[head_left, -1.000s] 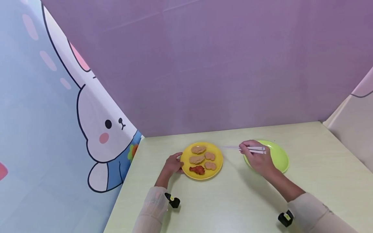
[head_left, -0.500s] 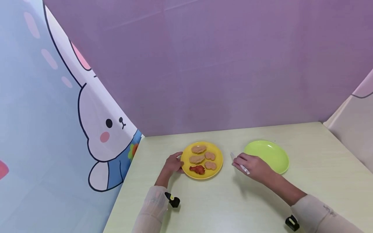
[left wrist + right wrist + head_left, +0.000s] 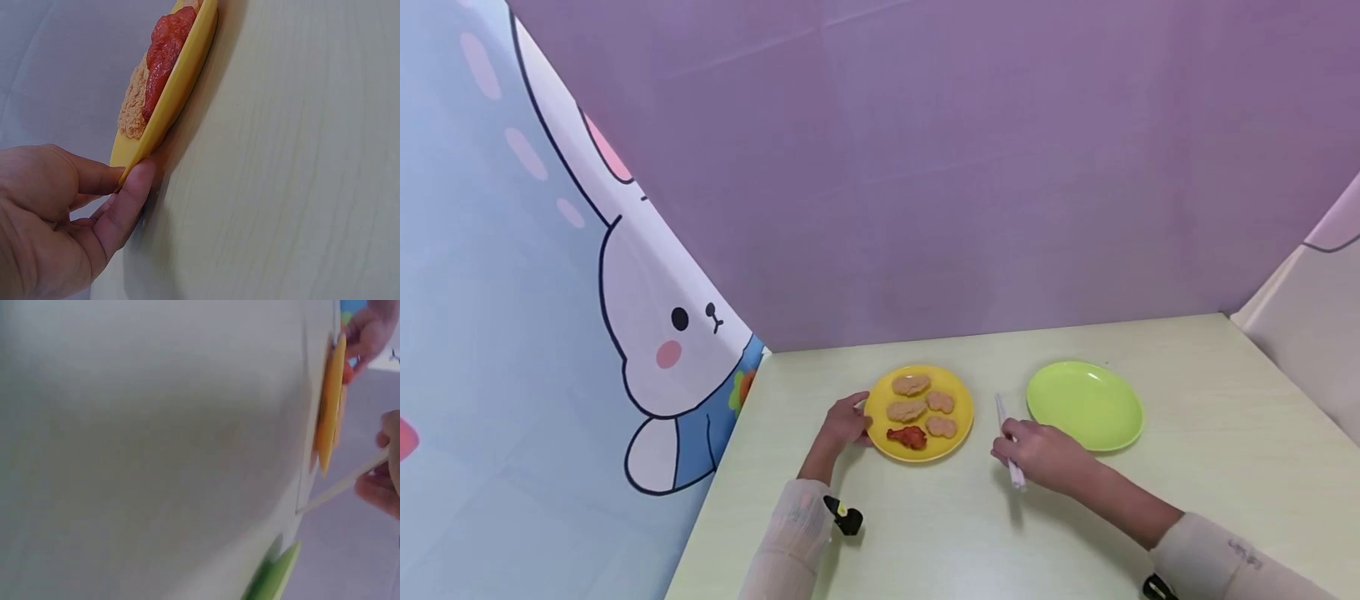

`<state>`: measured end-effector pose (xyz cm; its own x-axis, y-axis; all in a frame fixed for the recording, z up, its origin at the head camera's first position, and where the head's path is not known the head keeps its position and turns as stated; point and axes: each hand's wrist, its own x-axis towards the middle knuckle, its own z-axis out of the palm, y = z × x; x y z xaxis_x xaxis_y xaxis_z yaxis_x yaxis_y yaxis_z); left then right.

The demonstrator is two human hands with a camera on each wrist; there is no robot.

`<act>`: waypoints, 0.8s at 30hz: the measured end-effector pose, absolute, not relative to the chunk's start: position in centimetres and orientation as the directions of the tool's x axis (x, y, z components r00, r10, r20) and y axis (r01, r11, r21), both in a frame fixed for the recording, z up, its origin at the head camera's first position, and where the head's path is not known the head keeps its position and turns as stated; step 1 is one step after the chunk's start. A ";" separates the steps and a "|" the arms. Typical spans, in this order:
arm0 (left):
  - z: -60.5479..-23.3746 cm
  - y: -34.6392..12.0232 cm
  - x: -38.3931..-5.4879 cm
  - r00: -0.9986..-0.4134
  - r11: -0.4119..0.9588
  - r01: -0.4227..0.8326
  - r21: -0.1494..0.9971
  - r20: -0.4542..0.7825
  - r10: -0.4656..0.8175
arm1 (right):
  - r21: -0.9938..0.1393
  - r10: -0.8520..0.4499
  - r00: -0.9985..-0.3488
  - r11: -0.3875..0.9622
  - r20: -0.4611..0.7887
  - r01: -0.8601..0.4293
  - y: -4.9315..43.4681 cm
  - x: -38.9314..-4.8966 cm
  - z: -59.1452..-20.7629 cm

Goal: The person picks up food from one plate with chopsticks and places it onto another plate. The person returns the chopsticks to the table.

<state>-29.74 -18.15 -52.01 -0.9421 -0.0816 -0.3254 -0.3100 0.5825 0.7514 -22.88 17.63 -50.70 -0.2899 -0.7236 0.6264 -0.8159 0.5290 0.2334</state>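
My left hand pinches the left rim of a yellow plate. In the left wrist view, the thumb and a finger close over that plate's edge. On it lie a reddish drumstick and several tan breaded chicken pieces. My right hand holds a pair of pale chopsticks above the table, between the two plates. Their thin tips point toward the back wall, with no food between them. A light green plate, with no food on it, lies just beyond the right hand.
The pale wooden table meets a purple cloth wall at its back edge. To the left hangs a blue panel with a cartoon rabbit. A pale panel borders the right side.
The right hand has moved toward the front and left, off the green plate. Its chopsticks have swung from pointing left to pointing at the back wall. The left hand and yellow plate stay put.
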 end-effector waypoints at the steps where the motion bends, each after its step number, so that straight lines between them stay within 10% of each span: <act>1: -52.0 -18.2 -29.7 -0.943 0.586 -0.306 0.750 -0.322 -0.080 | 0.229 -0.733 -0.314 0.537 0.604 -0.812 17.5 -22.6 -50.9; 24: -52.3 -17.9 -29.9 -0.943 0.580 -0.310 0.753 -0.321 -0.087 | 0.157 -0.743 -0.534 0.631 0.404 -0.759 17.1 -19.9 -53.6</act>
